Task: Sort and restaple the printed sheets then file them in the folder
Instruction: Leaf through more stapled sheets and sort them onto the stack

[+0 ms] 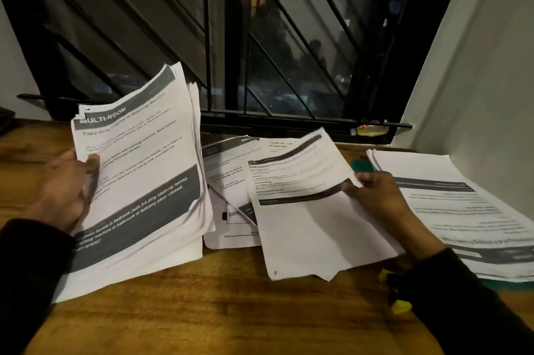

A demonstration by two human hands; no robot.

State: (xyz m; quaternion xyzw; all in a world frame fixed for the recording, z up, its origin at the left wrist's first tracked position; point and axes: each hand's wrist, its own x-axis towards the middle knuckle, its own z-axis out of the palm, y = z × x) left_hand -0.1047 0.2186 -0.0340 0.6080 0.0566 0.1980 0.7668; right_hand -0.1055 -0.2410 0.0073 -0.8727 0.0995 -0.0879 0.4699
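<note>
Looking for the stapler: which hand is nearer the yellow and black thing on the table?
Right. It lies just under the right hand's sleeve; the left hand is far across, holding a stack.

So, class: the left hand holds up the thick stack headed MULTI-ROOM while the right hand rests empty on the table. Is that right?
Not quite. In the head view the right hand is not empty: it pinches a printed sheet by its edge. The left hand does hold up the MULTI-ROOM stack.

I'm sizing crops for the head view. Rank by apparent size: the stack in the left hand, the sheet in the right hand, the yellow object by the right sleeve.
1. Stack in the left hand, nearest and raised, so flattered.
2. Sheet in the right hand.
3. Yellow object, smallest, partly hidden.
</note>
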